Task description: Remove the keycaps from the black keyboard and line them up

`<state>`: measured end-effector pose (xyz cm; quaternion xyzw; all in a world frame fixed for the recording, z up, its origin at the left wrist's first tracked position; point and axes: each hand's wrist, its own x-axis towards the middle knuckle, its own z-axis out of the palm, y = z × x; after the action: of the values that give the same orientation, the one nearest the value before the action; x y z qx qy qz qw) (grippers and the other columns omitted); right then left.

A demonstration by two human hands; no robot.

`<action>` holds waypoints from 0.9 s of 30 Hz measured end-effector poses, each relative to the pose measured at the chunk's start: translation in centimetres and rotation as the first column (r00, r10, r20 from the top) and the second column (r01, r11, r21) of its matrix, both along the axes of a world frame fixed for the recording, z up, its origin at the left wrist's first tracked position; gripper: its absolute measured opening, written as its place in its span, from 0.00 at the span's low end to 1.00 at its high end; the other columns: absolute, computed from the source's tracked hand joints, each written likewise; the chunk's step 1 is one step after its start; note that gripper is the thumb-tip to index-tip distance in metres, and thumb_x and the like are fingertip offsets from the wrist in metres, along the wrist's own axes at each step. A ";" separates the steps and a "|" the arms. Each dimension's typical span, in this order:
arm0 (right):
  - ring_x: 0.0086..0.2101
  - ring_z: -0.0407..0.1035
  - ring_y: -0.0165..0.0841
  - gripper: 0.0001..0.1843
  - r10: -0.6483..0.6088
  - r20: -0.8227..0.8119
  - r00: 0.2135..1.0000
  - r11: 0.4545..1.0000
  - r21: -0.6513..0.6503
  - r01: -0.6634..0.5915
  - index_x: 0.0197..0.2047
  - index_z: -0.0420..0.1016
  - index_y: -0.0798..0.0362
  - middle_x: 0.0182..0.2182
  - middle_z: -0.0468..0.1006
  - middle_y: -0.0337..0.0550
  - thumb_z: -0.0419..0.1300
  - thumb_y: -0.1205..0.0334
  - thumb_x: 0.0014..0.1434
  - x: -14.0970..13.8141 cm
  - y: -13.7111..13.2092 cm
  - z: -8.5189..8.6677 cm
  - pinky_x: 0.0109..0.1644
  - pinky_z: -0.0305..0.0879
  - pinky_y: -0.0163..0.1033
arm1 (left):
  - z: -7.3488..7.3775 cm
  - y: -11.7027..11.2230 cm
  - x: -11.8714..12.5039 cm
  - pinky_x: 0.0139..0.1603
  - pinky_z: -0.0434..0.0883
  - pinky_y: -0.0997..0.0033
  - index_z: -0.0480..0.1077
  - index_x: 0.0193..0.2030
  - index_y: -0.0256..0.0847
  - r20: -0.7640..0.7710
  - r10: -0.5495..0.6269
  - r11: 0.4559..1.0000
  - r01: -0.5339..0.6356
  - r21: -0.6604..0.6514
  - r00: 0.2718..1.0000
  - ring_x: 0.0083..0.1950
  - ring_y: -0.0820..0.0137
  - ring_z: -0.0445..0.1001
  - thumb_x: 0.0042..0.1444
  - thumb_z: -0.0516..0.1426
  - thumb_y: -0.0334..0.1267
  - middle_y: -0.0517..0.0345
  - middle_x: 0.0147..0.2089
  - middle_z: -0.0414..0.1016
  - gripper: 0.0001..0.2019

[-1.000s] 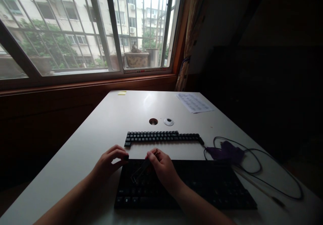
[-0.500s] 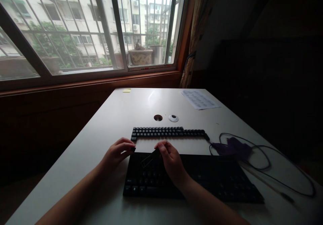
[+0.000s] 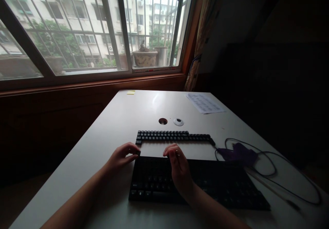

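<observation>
My left hand (image 3: 125, 155) is closed in a pinch at the far left corner of the black keyboard (image 3: 164, 196), with a small black keycap (image 3: 139, 152) at its fingertips. Over the keyboard's middle is my right hand (image 3: 180, 164), its fingers curled round a wire keycap puller that is now mostly hidden by the hand. Keys show at the near left of the keyboard, while its far part looks dark and without caps. Behind it, loose black keycaps (image 3: 161, 135) stand lined up in rows on the white table (image 3: 108, 126).
At the right lie a purple cloth-like thing (image 3: 239, 152) and a looped dark cable (image 3: 276, 170). Beyond the keycaps are a round hole (image 3: 162, 121) and a white ring-shaped cover (image 3: 178, 122). Printed sheets (image 3: 205, 103) and a yellow sticky note (image 3: 131, 92) lie at the far edge.
My right hand has turned and moved slightly right, so the puller's wires no longer show over the keyboard. My left hand still pinches the keycap. The view has shifted slightly.
</observation>
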<state>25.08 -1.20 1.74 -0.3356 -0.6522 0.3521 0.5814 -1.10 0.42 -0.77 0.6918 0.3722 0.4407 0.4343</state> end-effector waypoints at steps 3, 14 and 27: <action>0.36 0.65 0.35 0.13 0.007 0.008 1.000 1.000 0.019 -0.007 0.37 0.66 0.49 0.34 0.68 0.42 0.45 0.59 0.71 0.1 -0.1 -0.1 0.42 0.62 0.42 | 0.1 0.0 0.0 0.50 0.73 0.61 0.72 0.46 0.36 0.013 0.001 1.000 -0.001 -0.005 1.000 0.47 0.63 0.75 0.60 0.61 0.38 0.47 0.45 0.74 0.10; 0.33 0.64 0.33 0.12 0.085 0.055 0.995 0.996 -0.012 -0.085 0.37 0.67 0.49 0.34 0.67 0.42 0.46 0.59 0.71 0.0 -0.2 -0.6 0.38 0.62 0.40 | 0.6 -0.1 0.2 0.47 0.74 0.62 0.73 0.45 0.36 -0.001 0.002 0.999 -0.002 -0.045 1.000 0.45 0.63 0.75 0.60 0.61 0.41 0.48 0.43 0.75 0.11; 0.33 0.63 0.32 0.12 0.136 0.108 0.985 0.990 -0.056 -0.131 0.36 0.67 0.50 0.32 0.66 0.40 0.47 0.62 0.70 -0.2 -0.1 -0.2 0.39 0.60 0.39 | 0.2 -0.1 0.2 0.44 0.72 0.65 0.73 0.44 0.36 -0.054 0.030 0.999 -0.032 -0.031 0.998 0.43 0.64 0.75 0.60 0.61 0.40 0.49 0.42 0.75 0.10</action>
<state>24.90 -1.29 1.58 -0.3241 -0.6960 0.3868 0.5108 -0.87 0.32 -0.59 0.6905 0.4016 0.4226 0.4283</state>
